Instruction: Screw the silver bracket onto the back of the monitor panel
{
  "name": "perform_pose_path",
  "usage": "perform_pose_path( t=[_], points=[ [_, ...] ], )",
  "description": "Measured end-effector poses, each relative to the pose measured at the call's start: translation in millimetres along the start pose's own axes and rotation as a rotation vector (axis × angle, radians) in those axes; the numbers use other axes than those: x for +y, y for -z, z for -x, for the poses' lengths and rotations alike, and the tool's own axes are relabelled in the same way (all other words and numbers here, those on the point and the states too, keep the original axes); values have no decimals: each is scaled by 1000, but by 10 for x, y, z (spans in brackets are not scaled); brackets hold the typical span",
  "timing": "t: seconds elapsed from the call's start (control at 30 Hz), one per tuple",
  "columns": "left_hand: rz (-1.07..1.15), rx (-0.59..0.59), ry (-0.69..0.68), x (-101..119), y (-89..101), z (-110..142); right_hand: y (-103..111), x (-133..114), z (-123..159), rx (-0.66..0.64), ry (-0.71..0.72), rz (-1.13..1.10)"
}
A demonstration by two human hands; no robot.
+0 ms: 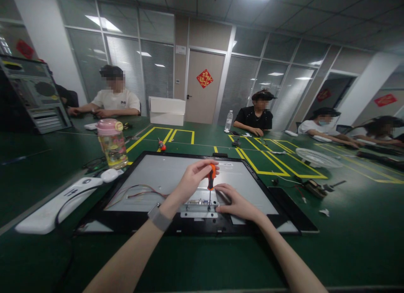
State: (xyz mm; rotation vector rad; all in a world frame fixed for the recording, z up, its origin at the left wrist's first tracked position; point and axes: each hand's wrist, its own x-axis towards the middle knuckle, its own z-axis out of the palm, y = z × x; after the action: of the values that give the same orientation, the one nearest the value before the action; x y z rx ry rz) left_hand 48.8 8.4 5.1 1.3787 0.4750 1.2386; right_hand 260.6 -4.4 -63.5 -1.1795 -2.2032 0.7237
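Note:
An orange and black screwdriver stands upright, its handle held from above by the fingers of my left hand. Its shaft reaches down to a metal bracket on the back of a flat display panel. My right hand lies on the panel just right of the shaft, fingers spread, thumb and forefinger apart. Whether its fingertips touch the bracket I cannot tell. Thin coloured wires run across the panel toward the bracket, partly behind my left wrist. The panel has a black frame and lies flat on the green table.
Left of the panel are a white power bank-like case with a black cable and a pink-lidded bottle. A computer case stands far left. A black slab lies right. Several people sit across the table.

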Motion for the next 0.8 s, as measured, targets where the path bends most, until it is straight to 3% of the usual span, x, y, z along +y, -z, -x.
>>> perform_pose_path(
  t=[0.2, 0.37, 0.43, 0.57, 0.63, 0.8],
  points=[
    [-110, 129, -58, -26, -12, 0, -3, 8, -1, 5, 11, 2],
    [95, 1, 31, 27, -27, 21, -6, 16, 2, 12, -2, 12],
    [73, -24, 37, 27, -29, 25, -3, 21, 4, 10, 0, 15],
    [-123, 68, -46, -10, -30, 12, 1, 32, 3, -5, 3, 18],
    [-110, 77, -60, -12, -27, 5, -1, 32, 1, -9, 1, 20],
    [-46, -47, -26, 15, -24, 5, -8, 27, 3, -11, -12, 15]
  ],
)
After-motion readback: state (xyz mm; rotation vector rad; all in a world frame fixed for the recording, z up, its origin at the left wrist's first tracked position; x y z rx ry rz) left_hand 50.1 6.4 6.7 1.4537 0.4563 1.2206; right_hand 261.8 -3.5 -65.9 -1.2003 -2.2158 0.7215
